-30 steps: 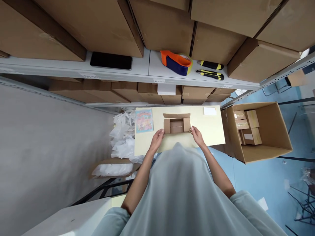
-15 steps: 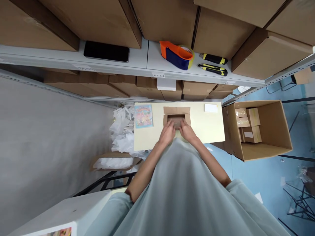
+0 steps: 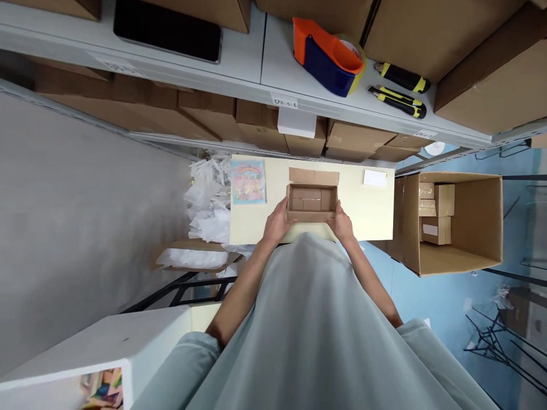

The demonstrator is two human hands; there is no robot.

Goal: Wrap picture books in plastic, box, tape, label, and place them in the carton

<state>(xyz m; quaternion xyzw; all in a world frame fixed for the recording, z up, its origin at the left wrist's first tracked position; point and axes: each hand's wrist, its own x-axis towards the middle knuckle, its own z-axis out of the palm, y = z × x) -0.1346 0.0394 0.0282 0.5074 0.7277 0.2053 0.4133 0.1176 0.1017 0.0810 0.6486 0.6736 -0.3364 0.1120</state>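
A small open cardboard box [image 3: 311, 216] stands at the near middle of the pale yellow table [image 3: 359, 222], its inside bare and one flap folded out at the far side. My left hand [image 3: 277, 221] grips its left wall, and my right hand [image 3: 342, 223] grips its right wall near the front corner. To the left on the table lies a colourful printed packet [image 3: 248, 182]. A white card or small box [image 3: 375, 177] lies near the table's far right corner.
Right of the table, a large open carton [image 3: 461, 259] holds several small boxes. The shelf [image 3: 243, 62] beyond bears a phone [image 3: 168, 28], tape dispenser [image 3: 327, 60] and cutters [image 3: 401, 91]. White plastic bags [image 3: 211, 199] are heaped at left.
My hands have moved apart from the near edge to the box's two sides, and the side flaps no longer stick out. The view has shifted closer to the shelf.
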